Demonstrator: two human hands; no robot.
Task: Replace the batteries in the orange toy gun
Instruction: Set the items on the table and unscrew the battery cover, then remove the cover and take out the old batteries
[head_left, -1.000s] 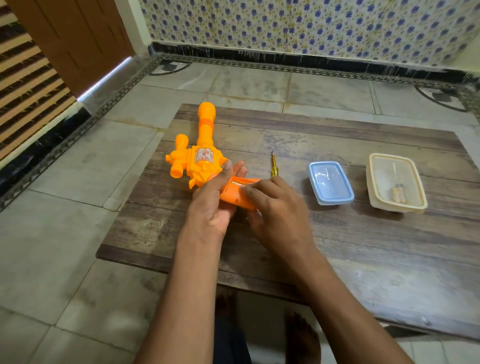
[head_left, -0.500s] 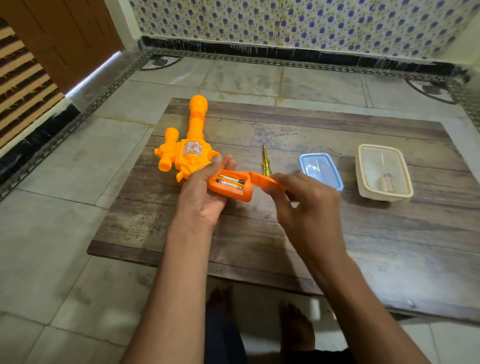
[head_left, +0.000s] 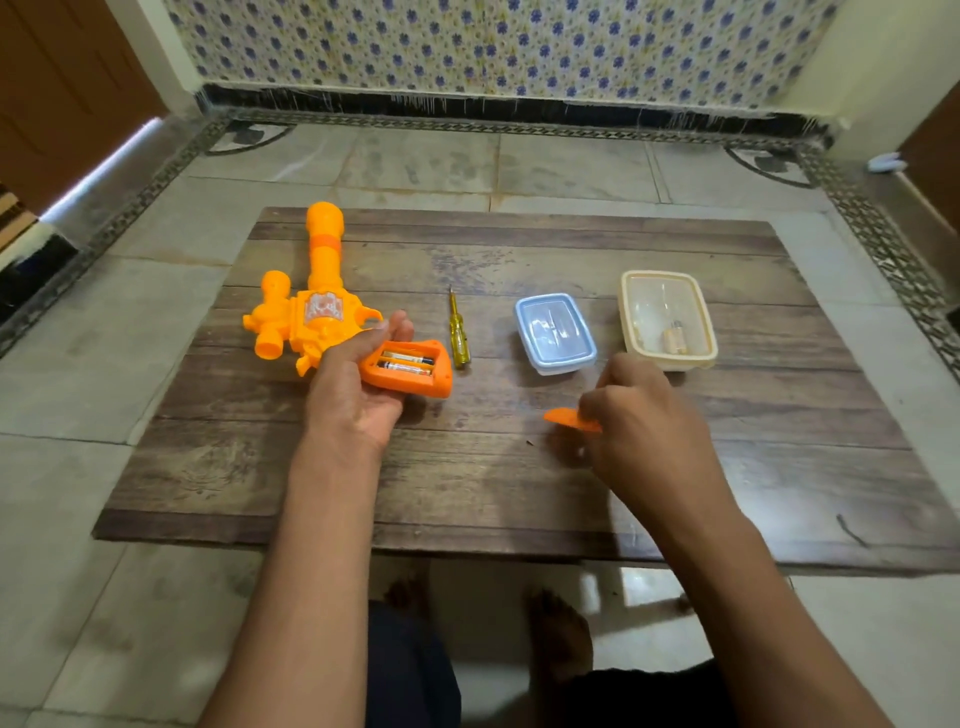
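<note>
— Tiled floor all round, patterned wall behind, and a low wooden desk (head_left: 519, 467) in the middle. What sits at the nine o'clock end?

— An orange toy gun (head_left: 311, 317), barrel pointing to twelve o'clock. The left hand (head_left: 353, 384) cups its grip, fingers (head_left: 397, 327) curled closed around it, so the open battery bay (head_left: 408, 366) faces up.

— And the batteries?

— Two batteries (head_left: 407, 362) lie side by side in the bay, long axes running roughly nine to three. They sit just at three o'clock of the left thumb, so the left hand is nearest but busy holding.

— Then moving right?

— A yellow screwdriver (head_left: 458, 335) lies just beside the grip, shaft toward twelve. Next a blue-lidded box (head_left: 555, 332), then a cream box (head_left: 667, 319) with something small inside; I can't tell what.

— The right hand?

— The right hand (head_left: 639, 415) is well apart at four o'clock of the bay, fingers pinched on the orange cover (head_left: 571, 420). I judge it must drop that first; nothing blocks the way back except the screwdriver.
</note>
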